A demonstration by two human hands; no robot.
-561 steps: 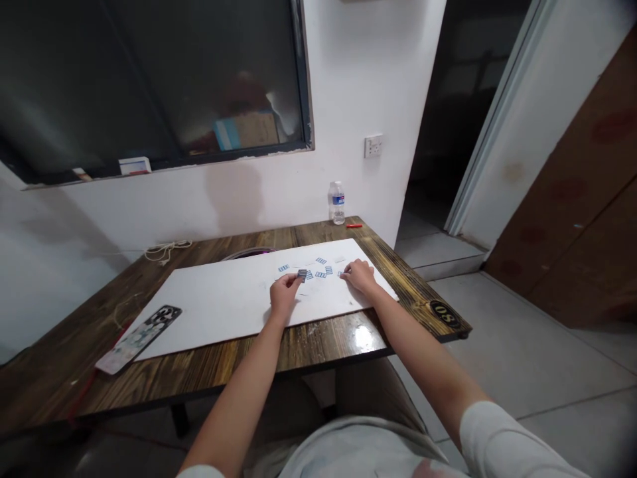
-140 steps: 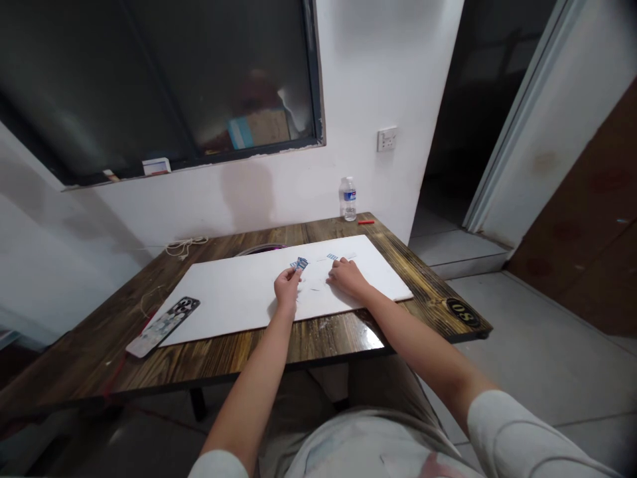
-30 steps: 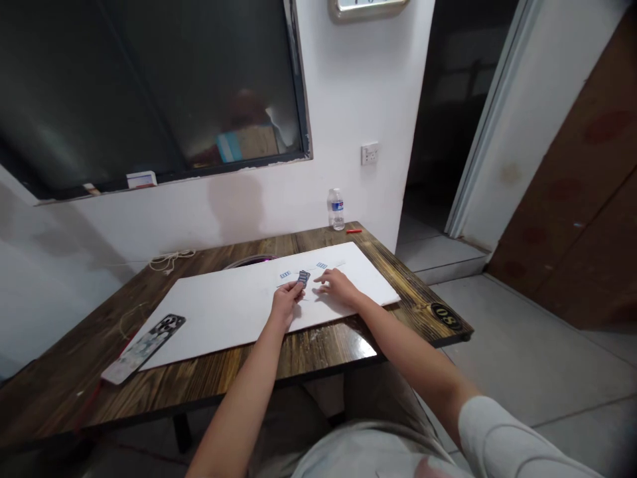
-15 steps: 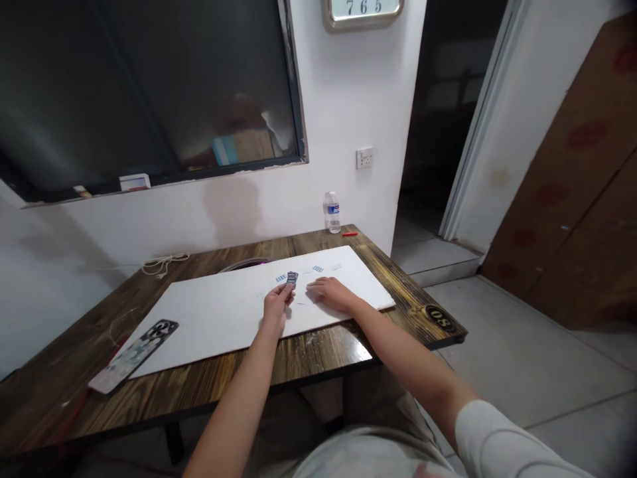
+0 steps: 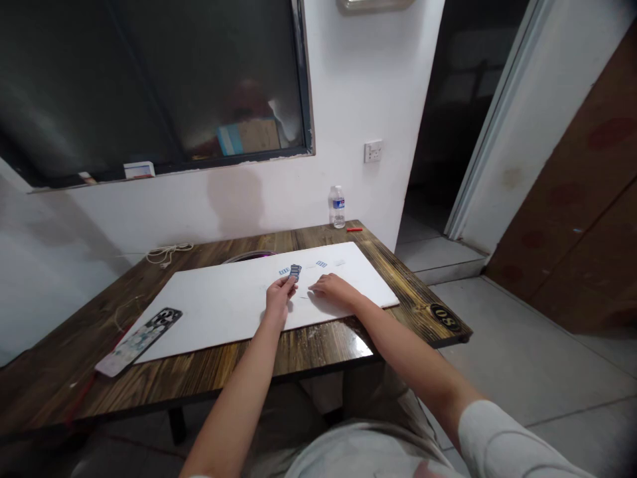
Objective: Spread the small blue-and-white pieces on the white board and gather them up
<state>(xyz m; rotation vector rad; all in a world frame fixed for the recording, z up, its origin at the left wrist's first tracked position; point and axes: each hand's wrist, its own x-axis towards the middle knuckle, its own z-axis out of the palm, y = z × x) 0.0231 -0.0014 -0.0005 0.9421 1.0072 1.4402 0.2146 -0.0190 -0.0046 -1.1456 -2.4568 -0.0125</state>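
I'm pinching blue-printed cards (image 5: 295, 272) in my left hand (image 5: 277, 297), my right hand (image 5: 334, 289) lying open on the white board (image 5: 213, 318), fewer strewn than before.

1. I see blue stripes on white across the small cards (image 5: 284, 271); the stack (image 5: 295, 271) looks darker, blue-grey.
2. The board (image 5: 209, 318) reads plain white.
3. My bench (image 5: 209, 388) is dark brown, streaked with yellowish wood grain.
4. The phone case (image 5: 139, 342) shows a mottled pale pattern, black around the top.
5. The bottle label (image 5: 338, 204) is blue.
6. The small stick (image 5: 354, 230) is red.
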